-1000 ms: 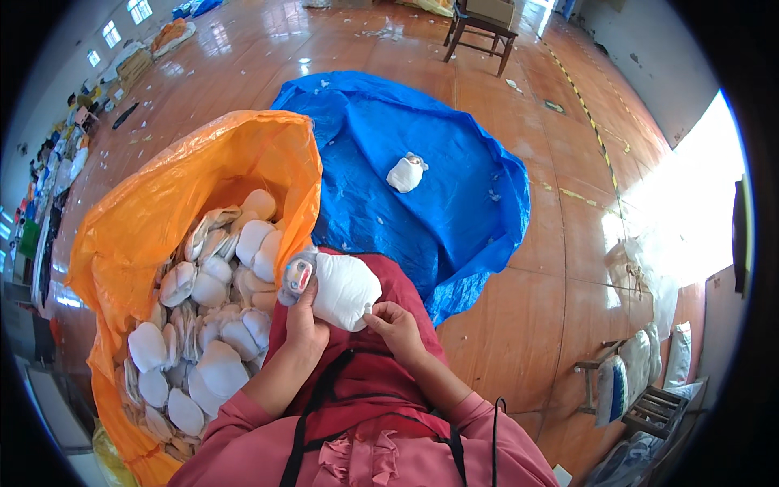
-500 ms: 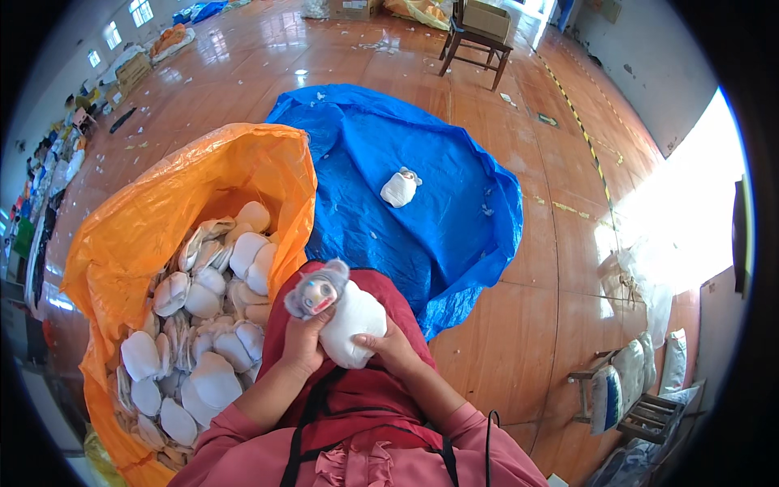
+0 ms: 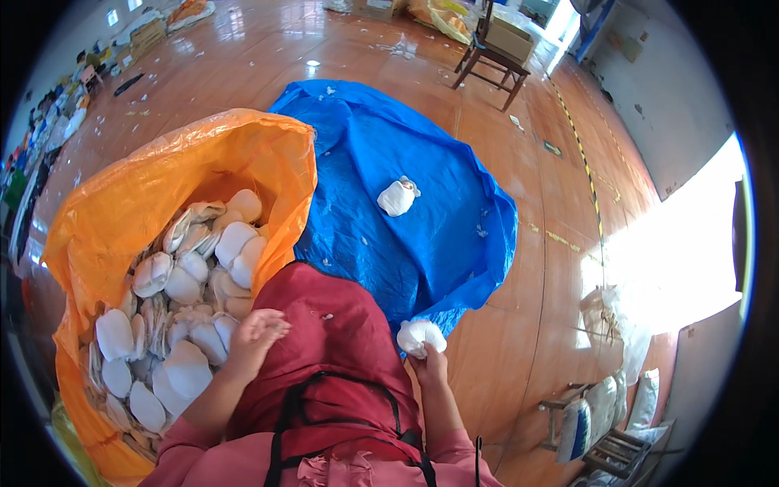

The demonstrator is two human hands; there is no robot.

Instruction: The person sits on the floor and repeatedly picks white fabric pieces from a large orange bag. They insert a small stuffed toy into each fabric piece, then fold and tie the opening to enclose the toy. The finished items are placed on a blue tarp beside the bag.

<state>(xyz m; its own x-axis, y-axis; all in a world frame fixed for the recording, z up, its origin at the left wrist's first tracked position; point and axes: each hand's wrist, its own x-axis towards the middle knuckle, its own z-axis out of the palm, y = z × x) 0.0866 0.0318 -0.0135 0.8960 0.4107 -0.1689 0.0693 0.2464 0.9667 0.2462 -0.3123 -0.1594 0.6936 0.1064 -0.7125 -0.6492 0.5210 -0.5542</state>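
My right hand point(image 3: 432, 367) grips a white stuffed toy point(image 3: 419, 335) beside my right knee, at the near edge of a blue plastic sheet or sack point(image 3: 357, 138). The toy's rounded white body faces me, and its grey head is hidden. Over the left side of my red apron, my left hand point(image 3: 258, 339) is empty, fingers loosely apart. Left of it stands an orange sack point(image 3: 122, 211), its mouth wide, holding many flat, oval white fabric pieces point(image 3: 183, 377). A second white stuffed toy point(image 3: 398, 197) with grey at its top lies on the blue plastic.
A wooden chair point(image 3: 497, 58) bearing a cardboard box point(image 3: 511, 39) stands far off on the tiled floor. To my right are a wooden seat with cushions point(image 3: 602, 406) and a clear plastic bag point(image 3: 633, 325). Piled goods line the wall at far left.
The toy has gone from both hands over my lap to my right hand alone, off to the right. My left hand has let go and shifted left. The view has moved slightly.
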